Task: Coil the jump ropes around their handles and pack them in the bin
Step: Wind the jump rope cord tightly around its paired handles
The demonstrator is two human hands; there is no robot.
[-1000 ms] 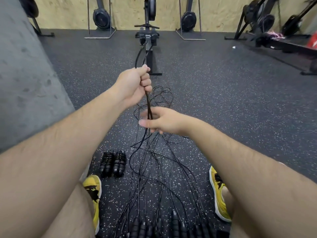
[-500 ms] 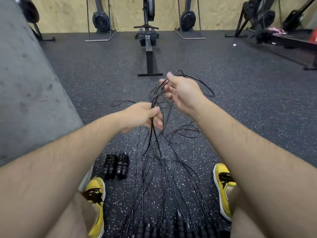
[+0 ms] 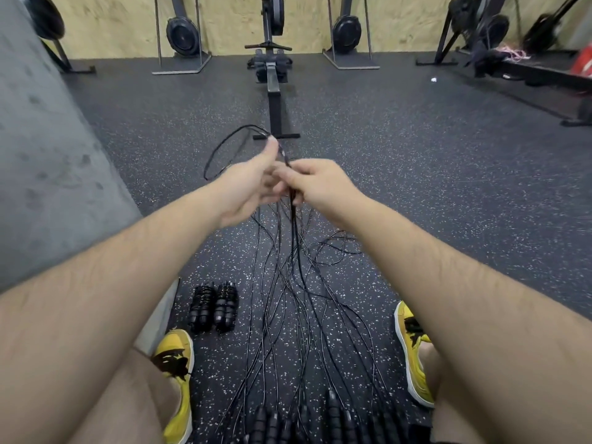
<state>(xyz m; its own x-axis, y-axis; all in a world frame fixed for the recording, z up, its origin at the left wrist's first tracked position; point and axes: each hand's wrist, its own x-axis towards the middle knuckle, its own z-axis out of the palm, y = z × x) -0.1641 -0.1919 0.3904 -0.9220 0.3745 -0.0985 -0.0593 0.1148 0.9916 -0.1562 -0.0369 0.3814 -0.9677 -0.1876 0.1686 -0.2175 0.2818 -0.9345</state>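
Several thin black jump ropes (image 3: 290, 302) run from their handles (image 3: 333, 418) at the bottom edge up along the floor to my hands. My right hand (image 3: 317, 184) grips the gathered bundle of cords. My left hand (image 3: 253, 184) sits right beside it, thumb raised, pinching the cords where a loop (image 3: 221, 152) arcs out to the left. Two ropes wound into coils around their handles (image 3: 214, 307) lie on the floor at lower left. No bin is in view.
A grey concrete wall (image 3: 48, 161) rises on the left. My yellow shoes (image 3: 174, 360) flank the ropes. A rowing machine (image 3: 274, 78) stands straight ahead, with more gym equipment (image 3: 499, 30) along the plywood back wall. Speckled rubber floor (image 3: 448, 187) spreads around.
My right hand dropped back from its far reach and came down to the bundle. My left hand rose to meet it, and a loop now sticks out to the left.
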